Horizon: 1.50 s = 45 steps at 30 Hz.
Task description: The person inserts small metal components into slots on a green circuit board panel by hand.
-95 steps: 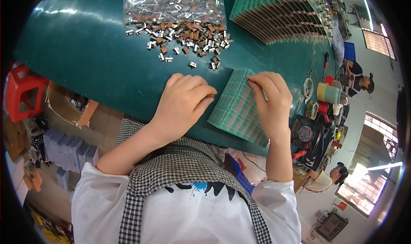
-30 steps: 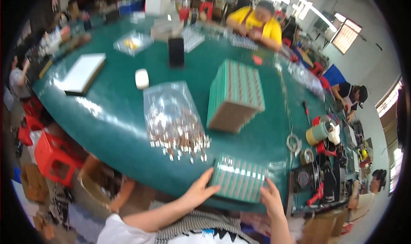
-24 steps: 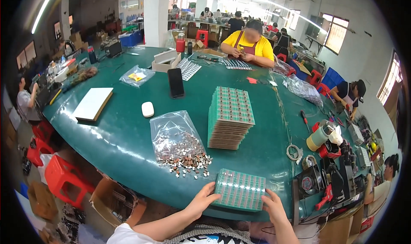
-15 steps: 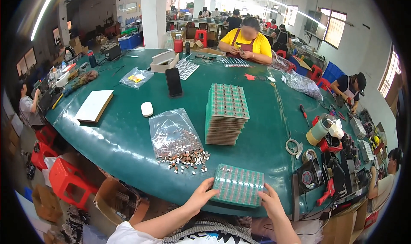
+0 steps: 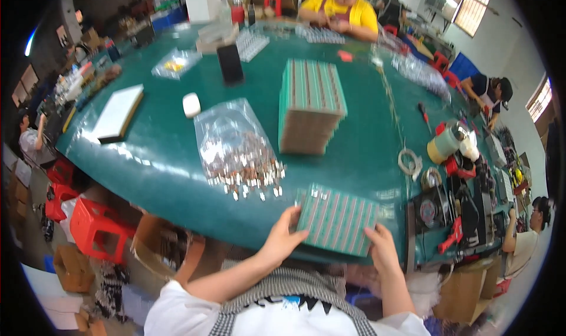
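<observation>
Between my two hands is a green circuit board panel [image 5: 339, 221] with rows of repeated sections, near the table's front edge. My left hand [image 5: 283, 235] grips its left edge, thumb toward the top face. On the opposite edge, my right hand [image 5: 382, 247] holds it with curled fingers. Two small parts sit at the panel's far left corner. Whether more panels lie under it I cannot tell through the blur. Beyond it rises a tall stack of similar boards [image 5: 313, 103]. To the left, small white and brown components [image 5: 253, 174] spill from a clear plastic bag [image 5: 227, 126].
A black phone [image 5: 230, 64], a white rounded case [image 5: 191, 105] and a white-topped block [image 5: 119, 113] lie on the green table [image 5: 171, 141]. At right are a tape roll [image 5: 410, 163], a fan [image 5: 429, 209] and tools. A co-worker in yellow [image 5: 339, 11] sits across.
The whole scene has shifted upward in the picture as my head tilts down. Both hands still hold the panel, which now lies slightly more turned clockwise. Motion blurs the picture.
</observation>
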### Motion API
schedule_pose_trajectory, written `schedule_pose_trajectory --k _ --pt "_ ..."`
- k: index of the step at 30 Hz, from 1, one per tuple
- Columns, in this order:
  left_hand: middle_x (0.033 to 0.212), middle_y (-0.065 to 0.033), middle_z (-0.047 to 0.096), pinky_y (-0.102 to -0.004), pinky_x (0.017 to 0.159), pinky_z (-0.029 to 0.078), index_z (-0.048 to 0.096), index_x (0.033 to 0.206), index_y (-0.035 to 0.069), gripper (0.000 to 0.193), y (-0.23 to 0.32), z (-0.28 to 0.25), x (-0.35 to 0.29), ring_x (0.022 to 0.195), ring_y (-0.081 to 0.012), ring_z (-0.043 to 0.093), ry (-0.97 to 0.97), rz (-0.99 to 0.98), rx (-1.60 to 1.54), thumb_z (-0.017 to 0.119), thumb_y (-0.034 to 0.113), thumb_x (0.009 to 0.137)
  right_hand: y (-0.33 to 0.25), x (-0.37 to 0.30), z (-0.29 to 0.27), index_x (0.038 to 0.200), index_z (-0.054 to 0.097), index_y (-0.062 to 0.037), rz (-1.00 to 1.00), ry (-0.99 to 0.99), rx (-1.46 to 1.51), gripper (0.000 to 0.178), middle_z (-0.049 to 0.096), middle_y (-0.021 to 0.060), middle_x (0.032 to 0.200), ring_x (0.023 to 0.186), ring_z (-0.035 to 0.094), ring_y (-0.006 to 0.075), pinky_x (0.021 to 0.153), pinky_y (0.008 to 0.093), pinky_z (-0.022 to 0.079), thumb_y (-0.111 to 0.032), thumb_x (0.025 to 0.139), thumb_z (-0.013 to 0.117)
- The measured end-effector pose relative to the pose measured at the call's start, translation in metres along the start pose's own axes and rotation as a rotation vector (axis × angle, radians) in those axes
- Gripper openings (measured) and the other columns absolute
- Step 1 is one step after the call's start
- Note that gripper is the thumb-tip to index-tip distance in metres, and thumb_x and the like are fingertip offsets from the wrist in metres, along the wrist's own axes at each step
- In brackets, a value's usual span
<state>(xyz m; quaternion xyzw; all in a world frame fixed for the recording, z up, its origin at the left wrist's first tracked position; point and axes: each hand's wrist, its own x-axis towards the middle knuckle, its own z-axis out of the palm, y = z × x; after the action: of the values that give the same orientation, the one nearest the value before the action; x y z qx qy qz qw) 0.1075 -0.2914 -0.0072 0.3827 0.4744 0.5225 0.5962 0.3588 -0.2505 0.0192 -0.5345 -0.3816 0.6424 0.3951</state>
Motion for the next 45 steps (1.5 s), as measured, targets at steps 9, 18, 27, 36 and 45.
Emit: schedule_pose_trajectory --k 9,18,27,36,45 --pt "0.133 -0.0187 0.043 -0.0354 0.096 0.042 0.030 0.140 0.002 0.064 0.004 0.025 -0.003 0.121 -0.0270 0.046 -0.025 0.028 0.136 0.059 -0.001 0.084 -0.009 -0.012 0.001 0.120 0.050 0.0033 0.079 0.153 0.097 0.038 0.061 0.0118 0.112 0.099 0.061 0.0198 0.086 0.0331 0.050 -0.018 0.090 0.060" --pt "0.130 -0.0173 0.045 -0.0360 0.094 0.041 0.030 0.140 0.002 0.066 0.011 0.031 -0.006 0.117 -0.0265 0.046 -0.152 0.047 0.145 0.064 0.009 0.084 0.004 -0.017 -0.026 0.120 0.049 0.0021 0.019 0.193 0.133 0.039 0.061 0.0121 0.111 0.097 0.061 0.0198 0.084 0.0345 0.051 -0.015 0.087 0.061" --pt "0.113 -0.0139 0.056 -0.0346 0.087 0.043 0.036 0.137 0.001 0.068 0.012 -0.007 0.007 0.101 -0.0219 0.052 0.163 0.033 0.796 0.070 0.015 0.080 0.006 -0.020 -0.059 0.117 0.051 0.0046 -0.062 0.253 0.146 0.042 0.062 0.0117 0.107 0.094 0.062 0.0178 0.082 0.0316 0.051 -0.018 0.085 0.064" --pt "0.122 -0.0173 0.056 -0.0347 0.088 0.044 0.035 0.138 -0.003 0.067 0.021 0.001 0.018 0.113 -0.0216 0.052 0.255 -0.124 0.086 0.067 0.016 0.083 0.025 -0.016 -0.077 0.118 0.051 0.0057 -0.030 0.327 0.146 0.043 0.061 0.0122 0.109 0.094 0.061 0.0186 0.082 0.0316 0.050 -0.018 0.085 0.064" --pt "0.119 -0.0160 0.057 -0.0308 0.075 0.047 0.033 0.139 -0.008 0.073 0.007 0.003 0.036 0.097 -0.0202 0.057 -0.007 -0.330 -0.047 0.067 0.018 0.080 0.041 -0.005 -0.097 0.119 0.050 0.0068 -0.115 0.226 0.180 0.042 0.061 0.0129 0.111 0.098 0.060 0.0209 0.085 0.0324 0.049 -0.013 0.085 0.063"
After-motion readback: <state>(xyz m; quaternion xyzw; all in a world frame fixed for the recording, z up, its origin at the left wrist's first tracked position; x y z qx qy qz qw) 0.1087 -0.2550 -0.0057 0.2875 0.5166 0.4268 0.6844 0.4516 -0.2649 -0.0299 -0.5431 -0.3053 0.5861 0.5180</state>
